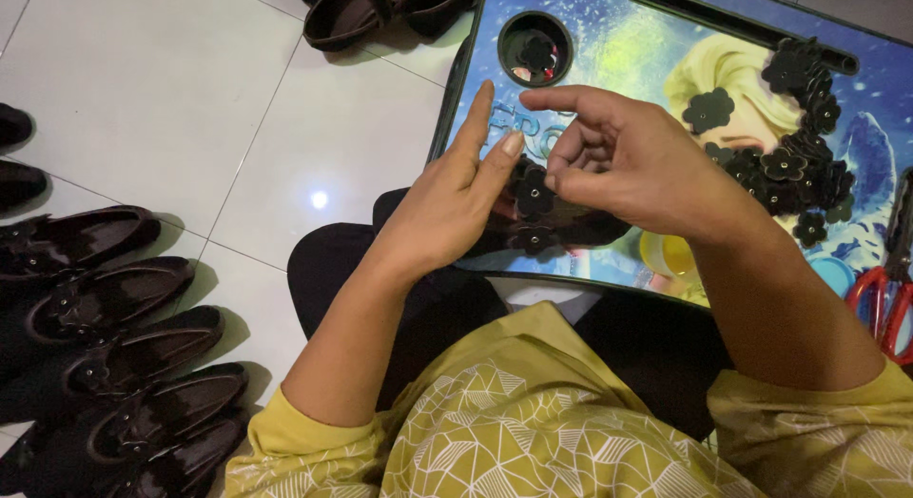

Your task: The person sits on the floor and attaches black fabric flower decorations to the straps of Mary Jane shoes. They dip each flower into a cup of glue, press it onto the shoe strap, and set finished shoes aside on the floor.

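the left hand and the right hand meet over the near edge of the blue picture-printed counter, both gripping a dark shoe — the left with fingers stretched up along it, the right curled over a black flower trim on it. more black flowers lie in a heap to the right, well apart from a row of dark shoes on the tiled floor — red-handled scissors sit at the counter's right edge.
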